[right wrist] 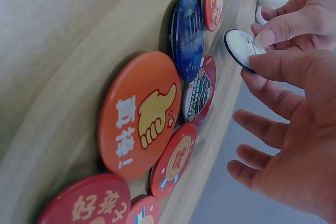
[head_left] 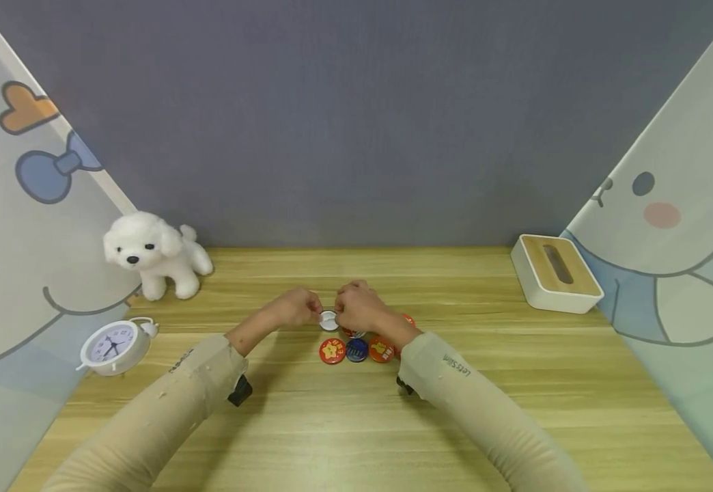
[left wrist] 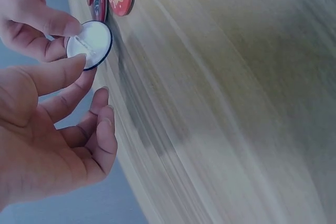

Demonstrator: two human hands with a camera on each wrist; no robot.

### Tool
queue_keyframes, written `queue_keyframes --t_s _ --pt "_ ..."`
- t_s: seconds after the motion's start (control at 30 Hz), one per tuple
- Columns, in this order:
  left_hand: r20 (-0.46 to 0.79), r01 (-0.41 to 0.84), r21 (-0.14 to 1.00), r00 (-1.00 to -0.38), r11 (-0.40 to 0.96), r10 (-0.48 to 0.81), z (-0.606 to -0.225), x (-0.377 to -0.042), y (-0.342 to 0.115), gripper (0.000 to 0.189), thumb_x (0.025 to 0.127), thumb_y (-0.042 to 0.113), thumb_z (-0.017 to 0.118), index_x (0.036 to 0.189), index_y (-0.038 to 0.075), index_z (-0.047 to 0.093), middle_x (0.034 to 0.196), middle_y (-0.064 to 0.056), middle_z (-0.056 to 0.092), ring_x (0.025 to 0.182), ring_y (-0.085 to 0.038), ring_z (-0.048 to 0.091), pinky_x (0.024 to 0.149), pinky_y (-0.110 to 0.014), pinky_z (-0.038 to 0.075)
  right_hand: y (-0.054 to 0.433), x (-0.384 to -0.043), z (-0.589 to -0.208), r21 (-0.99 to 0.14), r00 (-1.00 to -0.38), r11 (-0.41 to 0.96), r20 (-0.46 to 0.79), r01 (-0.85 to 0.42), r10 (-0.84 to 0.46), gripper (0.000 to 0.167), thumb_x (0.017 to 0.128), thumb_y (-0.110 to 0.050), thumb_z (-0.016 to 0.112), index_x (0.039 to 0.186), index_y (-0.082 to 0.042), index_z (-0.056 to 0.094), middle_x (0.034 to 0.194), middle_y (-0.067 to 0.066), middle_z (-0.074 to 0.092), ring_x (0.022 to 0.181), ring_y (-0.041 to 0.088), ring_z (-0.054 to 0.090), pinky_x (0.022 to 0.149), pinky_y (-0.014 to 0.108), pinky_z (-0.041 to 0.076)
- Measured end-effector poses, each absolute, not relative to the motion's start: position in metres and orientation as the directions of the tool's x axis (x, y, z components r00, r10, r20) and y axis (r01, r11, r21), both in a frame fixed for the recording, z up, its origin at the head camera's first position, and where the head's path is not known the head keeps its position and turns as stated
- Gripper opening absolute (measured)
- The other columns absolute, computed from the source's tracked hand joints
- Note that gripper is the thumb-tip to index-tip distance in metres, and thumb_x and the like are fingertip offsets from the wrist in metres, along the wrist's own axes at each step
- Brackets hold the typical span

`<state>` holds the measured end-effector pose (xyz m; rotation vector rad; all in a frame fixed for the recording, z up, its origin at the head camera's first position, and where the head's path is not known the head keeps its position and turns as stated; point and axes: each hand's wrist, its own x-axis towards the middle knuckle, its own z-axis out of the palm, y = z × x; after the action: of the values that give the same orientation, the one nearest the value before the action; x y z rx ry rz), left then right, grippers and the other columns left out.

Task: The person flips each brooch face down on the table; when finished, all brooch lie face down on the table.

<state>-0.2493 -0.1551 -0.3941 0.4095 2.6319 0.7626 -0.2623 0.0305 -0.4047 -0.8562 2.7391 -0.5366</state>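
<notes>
Centrally, a badge [left wrist: 98, 39] is pinched between thumb and fingers of the left hand [head_left: 298, 307] and the right hand [head_left: 359, 307] above the surface [head_left: 332, 424], its white back exposed, presumably for steady two-handed access; printed badges [head_left: 332, 351] are laid face up nearby.

so the round badge [left wrist: 100, 35] is showing its plain white back, thin dark rim round the edge and a skinny pin across the middle. it's tilted, pinched by both the left hand [head_left: 298, 307] and right hand [head_left: 359, 307], 12 o'clock from the red star badge [head_left: 332, 351] in the head view
</notes>
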Motion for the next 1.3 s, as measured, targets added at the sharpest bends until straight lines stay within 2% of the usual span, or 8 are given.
queue_keyframes --t_s 0.1,0.2,0.4,0.63,0.83,0.93,1.1,1.3 --pt "-0.268 0.170 0.569 -0.887 0.805 0.377 -0.395 -0.250 -0.155 0.012 0.093 0.011 0.067 0.097 0.000 0.069 0.091 -0.008 0.068 0.077 -0.016 0.051 0.067 -0.026 0.041 0.031 -0.263 -0.405 -0.410 -0.809 0.767 -0.106 -0.494 -0.578 0.020 0.092 -0.019 0.065 0.072 -0.017 0.067 0.145 0.009 0.057 0.143 0.037 0.037 0.116 0.057 0.031" --pt "-0.258 0.194 0.574 -0.879 0.796 0.401 -0.396 -0.251 -0.155 0.011 0.094 0.011 0.066 0.096 0.000 0.068 0.089 -0.007 0.067 0.076 -0.015 0.051 0.067 -0.025 0.041 0.032 -0.262 -0.405 -0.394 -0.808 0.769 -0.100 -0.504 -0.581 0.016 0.093 -0.020 0.065 0.077 -0.017 0.069 0.137 0.008 0.062 0.139 0.036 0.041 0.114 0.055 0.034" --pt "-0.247 0.223 0.557 -0.875 0.800 0.416 -0.396 -0.252 -0.154 0.011 0.096 0.012 0.064 0.097 0.001 0.066 0.094 -0.009 0.067 0.080 -0.017 0.054 0.068 -0.027 0.044 0.032 -0.261 -0.406 -0.344 -0.807 0.772 -0.062 -0.535 -0.588 0.008 0.093 -0.020 0.066 0.094 -0.017 0.073 0.116 0.004 0.066 0.117 0.028 0.050 0.099 0.047 0.043" --pt "-0.271 0.223 0.519 -0.873 0.825 0.406 -0.392 -0.251 -0.152 0.010 0.095 0.012 0.065 0.096 0.002 0.068 0.095 -0.009 0.069 0.079 -0.017 0.056 0.071 -0.030 0.046 0.029 -0.263 -0.405 -0.298 -0.799 0.775 -0.061 -0.557 -0.598 0.008 0.091 -0.018 0.067 0.086 -0.019 0.073 0.108 0.001 0.064 0.108 0.025 0.050 0.091 0.046 0.043" --pt "-0.276 0.242 0.468 -0.874 0.850 0.400 -0.397 -0.250 -0.149 0.009 0.094 0.014 0.068 0.094 0.005 0.070 0.089 -0.005 0.069 0.072 -0.014 0.053 0.067 -0.027 0.044 0.027 -0.261 -0.404 -0.272 -0.794 0.783 -0.097 -0.559 -0.601 0.017 0.092 -0.020 0.067 0.075 -0.020 0.069 0.118 0.001 0.063 0.112 0.025 0.047 0.094 0.046 0.041" --pt "-0.273 0.249 0.444 -0.878 0.861 0.394 -0.398 -0.250 -0.148 0.009 0.095 0.016 0.068 0.094 0.007 0.070 0.089 -0.004 0.070 0.073 -0.014 0.054 0.068 -0.027 0.045 0.026 -0.261 -0.405 -0.270 -0.797 0.788 -0.104 -0.553 -0.595 0.017 0.092 -0.020 0.067 0.075 -0.020 0.068 0.120 0.000 0.063 0.115 0.024 0.047 0.095 0.045 0.040" --pt "-0.255 0.270 0.394 -0.886 0.878 0.387 -0.398 -0.251 -0.146 0.010 0.095 0.018 0.069 0.095 0.009 0.072 0.091 -0.003 0.071 0.077 -0.017 0.060 0.074 -0.034 0.049 0.025 -0.262 -0.405 -0.270 -0.802 0.796 -0.118 -0.542 -0.586 0.018 0.092 -0.019 0.066 0.075 -0.020 0.067 0.113 -0.001 0.062 0.111 0.023 0.045 0.092 0.043 0.039" --pt "-0.260 0.274 0.354 -0.890 0.894 0.375 -0.403 -0.253 -0.144 0.011 0.095 0.021 0.069 0.098 0.011 0.074 0.096 -0.003 0.073 0.086 -0.019 0.064 0.084 -0.041 0.052 0.024 -0.263 -0.409 -0.255 -0.802 0.805 -0.146 -0.535 -0.579 0.016 0.092 -0.021 0.065 0.077 -0.022 0.070 0.113 -0.002 0.062 0.112 0.023 0.045 0.092 0.042 0.039"
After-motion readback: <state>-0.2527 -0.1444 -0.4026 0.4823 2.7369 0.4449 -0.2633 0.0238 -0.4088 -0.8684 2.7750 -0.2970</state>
